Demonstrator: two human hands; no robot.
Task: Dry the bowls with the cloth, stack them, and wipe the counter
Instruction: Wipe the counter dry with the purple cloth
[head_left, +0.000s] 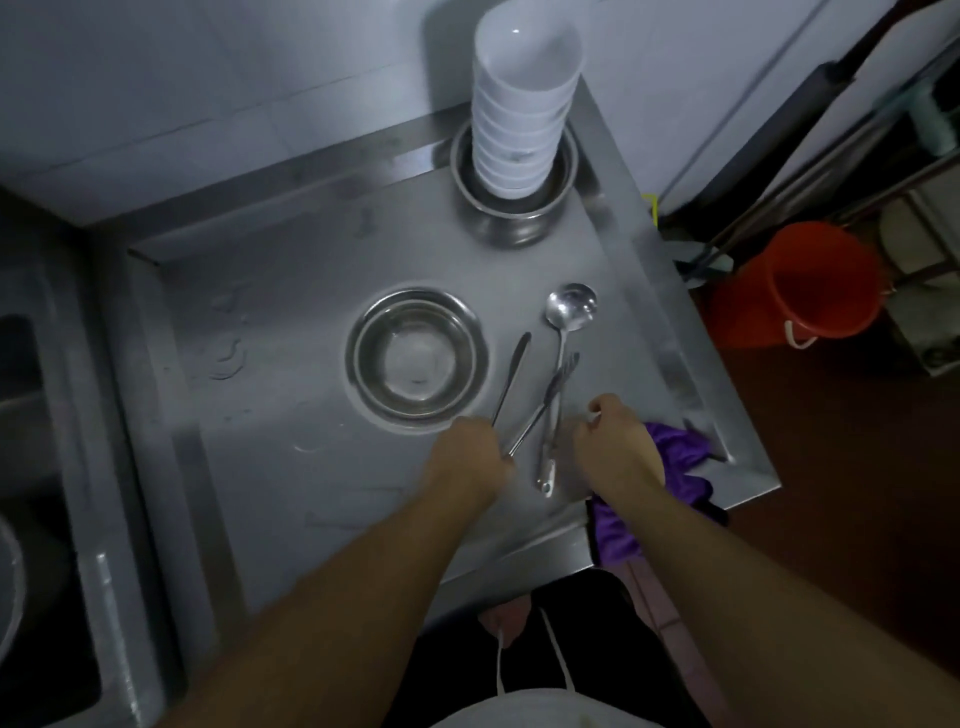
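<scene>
A tall stack of white bowls (519, 104) stands inside nested steel bowls (514, 208) at the back of the steel counter (291, 322). A single steel bowl (418, 358) sits upright mid-counter. My left hand (470, 457) grips the near ends of a table knife (514, 371) and a long fork (550, 395), just in front of that bowl. My right hand (613, 441) is curled, knuckles up, over the purple cloth (675, 452), which bunches out from under it and hangs over the counter's front edge.
A steel ladle (570, 307) and tongs (546, 470) lie between my hands. Water marks show on the counter's left part. A sink (31, 467) lies at the left. An orange bucket (810, 280) stands on the floor to the right, beside a metal rack.
</scene>
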